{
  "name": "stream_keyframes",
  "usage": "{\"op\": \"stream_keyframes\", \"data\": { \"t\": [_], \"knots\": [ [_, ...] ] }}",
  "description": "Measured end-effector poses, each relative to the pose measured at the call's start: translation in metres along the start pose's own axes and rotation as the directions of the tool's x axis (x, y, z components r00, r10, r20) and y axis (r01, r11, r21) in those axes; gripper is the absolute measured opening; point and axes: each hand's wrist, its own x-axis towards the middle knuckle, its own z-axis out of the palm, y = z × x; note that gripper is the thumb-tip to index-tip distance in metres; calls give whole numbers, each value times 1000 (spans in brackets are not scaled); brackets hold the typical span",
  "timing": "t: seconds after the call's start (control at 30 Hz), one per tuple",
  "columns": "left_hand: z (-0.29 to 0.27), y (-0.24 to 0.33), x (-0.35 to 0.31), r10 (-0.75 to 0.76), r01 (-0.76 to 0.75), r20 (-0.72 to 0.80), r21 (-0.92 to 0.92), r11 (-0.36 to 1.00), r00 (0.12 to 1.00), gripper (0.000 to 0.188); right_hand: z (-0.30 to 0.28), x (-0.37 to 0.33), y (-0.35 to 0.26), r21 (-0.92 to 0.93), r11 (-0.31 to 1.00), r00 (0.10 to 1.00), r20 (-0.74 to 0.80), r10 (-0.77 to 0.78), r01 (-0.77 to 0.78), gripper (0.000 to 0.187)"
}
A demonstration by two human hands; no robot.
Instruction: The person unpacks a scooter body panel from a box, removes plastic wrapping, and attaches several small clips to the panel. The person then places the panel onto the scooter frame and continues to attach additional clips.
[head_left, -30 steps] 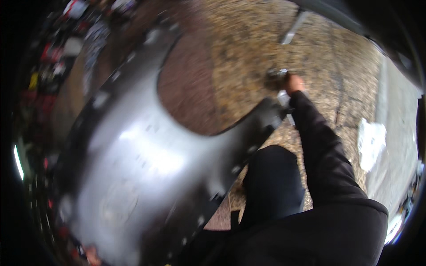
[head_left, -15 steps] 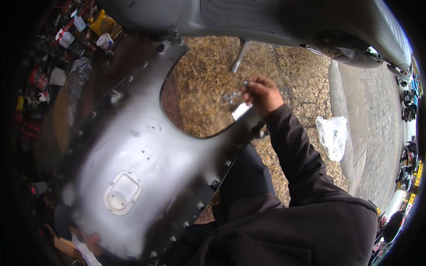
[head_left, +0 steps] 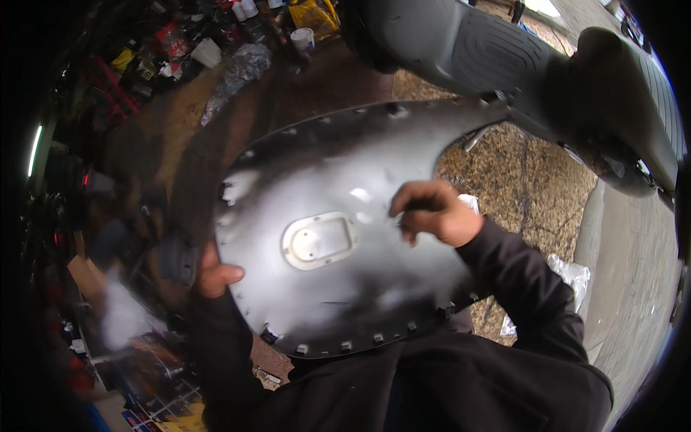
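A large grey plastic body panel (head_left: 389, 281), rimmed with several small clips, lies across my lap with its inner side up. A white oval fitting (head_left: 294, 248) with a recessed middle is set in that face. My left hand (head_left: 218, 273) is closed on the panel's left edge, its thumb over the rim. Above the panel's right part hovers my right hand (head_left: 439, 216), fingers curled together; anything between them is too blurred to make out.
A grey scooter (head_left: 497, 50) with a ribbed footboard stands at the upper right. Clear plastic bags (head_left: 571, 277) lie on the speckled stone floor (head_left: 533, 173). Tools, bottles and a white tub (head_left: 303, 38) crowd the upper left. Crumpled plastic film (head_left: 245, 68) lies near them.
The view has swung left and the panel has turned clockwise in it. My right hand, earlier pinching a small metal piece beyond the panel's edge, is now over the panel.
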Motion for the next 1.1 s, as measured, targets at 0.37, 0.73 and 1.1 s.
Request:
{"op": "stream_keyframes", "data": {
  "t": [0.37, 0.73, 1.1],
  "knots": [
    [-4, -36, 30, -159, 154, 5, 223, 962, 987, 68, 65, 45, 96, 427, 903, 998, -18, -52, 55, 14],
    [105, -26, 32, 275, -410, 317, 806, 427, 908, 39, 69, 47, 111, 471, 865, 983, -135, -127, 176, 14],
    [98, -48, 39, 94, -352, 368, 738, 576, 925, 24, 70, 38, 106, 481, 841, 969, -129, -211, 247, 22]
  ]
}}
